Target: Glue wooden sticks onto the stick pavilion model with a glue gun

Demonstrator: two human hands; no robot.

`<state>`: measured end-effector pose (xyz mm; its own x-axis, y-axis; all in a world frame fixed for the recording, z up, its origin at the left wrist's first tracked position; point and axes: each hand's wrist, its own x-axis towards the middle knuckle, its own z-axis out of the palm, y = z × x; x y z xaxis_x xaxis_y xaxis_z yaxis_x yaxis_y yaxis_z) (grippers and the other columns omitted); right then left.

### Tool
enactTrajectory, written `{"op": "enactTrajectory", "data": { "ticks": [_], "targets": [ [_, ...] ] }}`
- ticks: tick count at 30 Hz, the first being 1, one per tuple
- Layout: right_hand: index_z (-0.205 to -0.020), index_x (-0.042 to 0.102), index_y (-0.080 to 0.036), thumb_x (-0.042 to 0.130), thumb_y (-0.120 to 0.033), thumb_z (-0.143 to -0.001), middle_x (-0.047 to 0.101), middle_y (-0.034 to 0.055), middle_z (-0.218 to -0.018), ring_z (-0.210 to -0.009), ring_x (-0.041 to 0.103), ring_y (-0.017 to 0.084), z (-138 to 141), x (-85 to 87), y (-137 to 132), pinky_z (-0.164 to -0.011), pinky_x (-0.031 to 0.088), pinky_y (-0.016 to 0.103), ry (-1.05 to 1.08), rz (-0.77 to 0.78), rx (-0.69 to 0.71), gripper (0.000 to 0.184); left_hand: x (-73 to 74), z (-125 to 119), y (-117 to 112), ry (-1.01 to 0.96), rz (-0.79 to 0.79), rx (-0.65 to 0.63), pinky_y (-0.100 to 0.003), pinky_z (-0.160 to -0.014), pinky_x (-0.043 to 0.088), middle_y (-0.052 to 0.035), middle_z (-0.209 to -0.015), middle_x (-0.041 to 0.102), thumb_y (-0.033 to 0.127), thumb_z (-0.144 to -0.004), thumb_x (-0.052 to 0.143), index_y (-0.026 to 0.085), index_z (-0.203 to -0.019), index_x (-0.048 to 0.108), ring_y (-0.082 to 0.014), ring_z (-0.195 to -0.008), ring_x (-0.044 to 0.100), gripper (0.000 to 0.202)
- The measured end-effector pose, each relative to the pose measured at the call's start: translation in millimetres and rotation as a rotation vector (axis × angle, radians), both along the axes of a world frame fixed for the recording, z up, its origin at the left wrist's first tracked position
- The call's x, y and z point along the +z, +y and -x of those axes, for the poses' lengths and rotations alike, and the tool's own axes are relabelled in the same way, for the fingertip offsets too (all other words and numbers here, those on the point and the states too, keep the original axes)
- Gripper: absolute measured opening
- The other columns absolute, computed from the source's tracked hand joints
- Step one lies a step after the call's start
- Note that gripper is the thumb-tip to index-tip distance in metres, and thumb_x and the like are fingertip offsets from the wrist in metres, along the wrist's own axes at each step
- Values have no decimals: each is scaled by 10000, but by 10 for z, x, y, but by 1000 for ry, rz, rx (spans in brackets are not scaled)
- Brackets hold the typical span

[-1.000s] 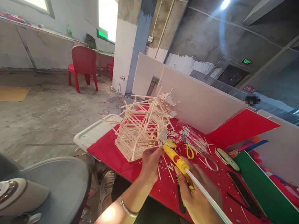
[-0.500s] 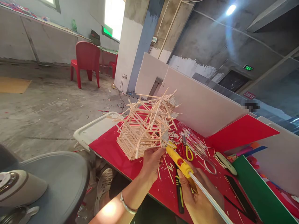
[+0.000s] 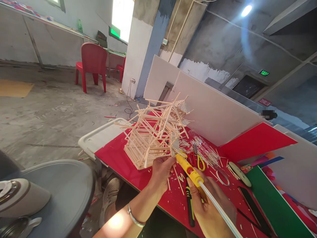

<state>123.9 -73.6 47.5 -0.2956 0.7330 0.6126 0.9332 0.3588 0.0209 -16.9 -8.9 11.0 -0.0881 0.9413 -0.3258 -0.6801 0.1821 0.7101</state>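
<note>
On the red tabletop (image 3: 111, 148) stands a model building (image 3: 153, 132) made of thin wooden sticks. My right hand (image 3: 206, 198) is wrapped around a yellow hot glue gun (image 3: 189, 170), with a long pale glue stick (image 3: 220, 210) coming out of its back end. The gun's nozzle end is close to the model's lower right corner. My left hand (image 3: 162, 170) is closed in a pinch at that same corner, its fingertips near the nozzle. What the pinch holds, if anything, is hidden by the fingers.
Yellow-handled scissors (image 3: 201, 162), a black-and-yellow utility knife (image 3: 190, 206) and loose sticks (image 3: 210, 153) lie right of the model. A dark phone-like slab (image 3: 255, 205) is farther right. A grey stool (image 3: 66, 188) holds a beige thermos (image 3: 23, 198). White boards (image 3: 198, 105) stand behind.
Both hands, the glue gun and the model hold almost the same places. The whole view has shifted very slightly.
</note>
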Motion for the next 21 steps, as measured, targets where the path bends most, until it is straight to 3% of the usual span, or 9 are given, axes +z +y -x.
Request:
{"op": "enactTrajectory", "data": {
  "ticks": [16,21],
  "targets": [
    [-1328,569,-208,473,-404,-977,728,85,-1002,-758,692,189,-92,-61,-68,-613,519,267,-10,-18,-5,414,17,11,-11,8,3,-14,-210,-431,198,5,-525,509,249,-619,668,152,-532,575,-68,-460,366,160],
    [-1299,590,-200,484,-407,-975,725,98,-1063,-819,700,196,-106,-75,-77,-642,527,266,-19,-39,-6,399,20,10,-13,8,-2,-16,-212,-434,201,3,-525,509,260,-629,673,151,-534,574,-69,-463,365,175]
  ]
}}
